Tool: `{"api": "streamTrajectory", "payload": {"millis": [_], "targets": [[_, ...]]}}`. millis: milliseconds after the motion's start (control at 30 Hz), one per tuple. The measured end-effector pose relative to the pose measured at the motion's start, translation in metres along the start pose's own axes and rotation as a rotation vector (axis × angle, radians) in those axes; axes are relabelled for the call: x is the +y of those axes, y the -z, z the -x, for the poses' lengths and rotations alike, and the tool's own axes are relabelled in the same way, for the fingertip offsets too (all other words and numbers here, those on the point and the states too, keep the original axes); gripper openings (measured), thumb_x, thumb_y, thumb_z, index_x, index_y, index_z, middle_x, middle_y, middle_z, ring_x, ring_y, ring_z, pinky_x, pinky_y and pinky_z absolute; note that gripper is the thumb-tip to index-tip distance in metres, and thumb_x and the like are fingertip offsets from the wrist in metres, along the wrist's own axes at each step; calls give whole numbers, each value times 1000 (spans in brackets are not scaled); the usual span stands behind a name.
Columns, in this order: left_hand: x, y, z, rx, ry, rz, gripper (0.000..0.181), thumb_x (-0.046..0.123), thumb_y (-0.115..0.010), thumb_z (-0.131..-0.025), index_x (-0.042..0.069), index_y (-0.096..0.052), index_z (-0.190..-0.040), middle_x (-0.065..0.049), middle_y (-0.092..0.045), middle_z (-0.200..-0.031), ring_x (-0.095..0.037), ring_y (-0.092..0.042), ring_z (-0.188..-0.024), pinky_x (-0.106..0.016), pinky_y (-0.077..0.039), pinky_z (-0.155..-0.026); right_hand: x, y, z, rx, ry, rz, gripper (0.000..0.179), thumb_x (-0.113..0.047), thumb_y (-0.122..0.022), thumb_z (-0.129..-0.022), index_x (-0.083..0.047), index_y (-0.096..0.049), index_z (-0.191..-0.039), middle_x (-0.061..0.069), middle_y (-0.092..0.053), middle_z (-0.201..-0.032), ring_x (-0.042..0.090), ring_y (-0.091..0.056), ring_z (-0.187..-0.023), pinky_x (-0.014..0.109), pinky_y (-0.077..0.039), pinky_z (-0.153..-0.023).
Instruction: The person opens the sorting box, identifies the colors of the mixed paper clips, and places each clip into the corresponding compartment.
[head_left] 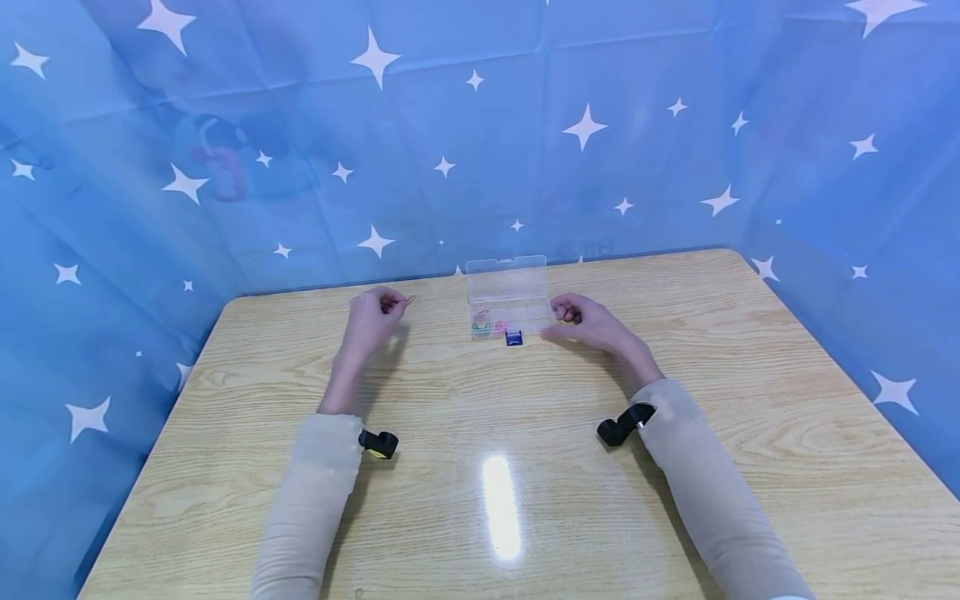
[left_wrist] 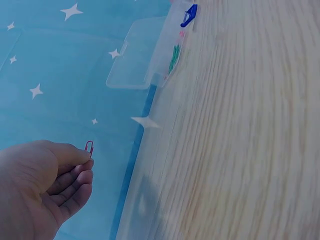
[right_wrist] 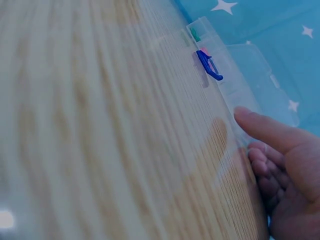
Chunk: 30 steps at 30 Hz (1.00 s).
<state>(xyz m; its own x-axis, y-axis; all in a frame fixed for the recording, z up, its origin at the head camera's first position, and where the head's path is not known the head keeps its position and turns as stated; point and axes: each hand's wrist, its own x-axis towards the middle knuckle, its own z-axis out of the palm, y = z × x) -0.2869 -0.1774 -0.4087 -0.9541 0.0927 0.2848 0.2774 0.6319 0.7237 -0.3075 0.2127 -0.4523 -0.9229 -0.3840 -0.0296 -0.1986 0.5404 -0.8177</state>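
Between its thumb and index finger, my left hand (head_left: 371, 315) pinches a small red paper clip (left_wrist: 89, 147), held in the air to the left of the box. A clear plastic box (head_left: 529, 321) stands near the table's back edge, its transparent lid (head_left: 507, 277) raised at the back. Green paper clips (left_wrist: 174, 57) and pink pieces (head_left: 500, 326) lie in its left part. On the front wall is a blue latch (right_wrist: 209, 65), swung outward. My right hand (head_left: 592, 321) holds the box's right front corner, thumb at the front and curled fingers beside the right end.
The box stands on a wood-grain table (head_left: 435, 450), with a blue star-patterned cloth (head_left: 480, 150) hanging behind it and at the sides. Black wrist cameras (head_left: 380, 444) are strapped over the light sleeves (head_left: 311, 500). A bright reflection lies on the front middle of the tabletop.
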Motion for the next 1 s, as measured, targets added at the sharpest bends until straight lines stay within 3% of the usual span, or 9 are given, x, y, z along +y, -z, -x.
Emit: {"api": "streamTrajectory", "payload": {"millis": [367,733,1000], "targets": [[10,-19,-3,-42,-14,27,15,9,-65,-98,-5,-71,-101,-17,-70,-94,-26,-64,-82,-32,-52,-73,-1,0,1,-1,7,14,46,-28,-77,-92,0,-54,-120,12,-49,-99,24,-42,-88,37,-36,-80],[23,-39,-9,-80,-19,45,14,10,-65,-99,-2,-71,-102,-15,-70,-95,-24,-64,-83,-33,-53,-74,1,0,1,8,-2,-6,57,-26,-78,-91,4,-52,-132,17,-52,-107,27,-43,-92,40,-37,-83],[34,-56,-10,-109,-1,57,12,7,-65,-98,-3,-71,-103,-15,-69,-94,-24,-63,-84,-32,-53,-75,-1,1,3,5,-4,15,54,-29,-77,-91,0,-53,-130,13,-52,-104,25,-45,-91,38,-39,-82]]}}
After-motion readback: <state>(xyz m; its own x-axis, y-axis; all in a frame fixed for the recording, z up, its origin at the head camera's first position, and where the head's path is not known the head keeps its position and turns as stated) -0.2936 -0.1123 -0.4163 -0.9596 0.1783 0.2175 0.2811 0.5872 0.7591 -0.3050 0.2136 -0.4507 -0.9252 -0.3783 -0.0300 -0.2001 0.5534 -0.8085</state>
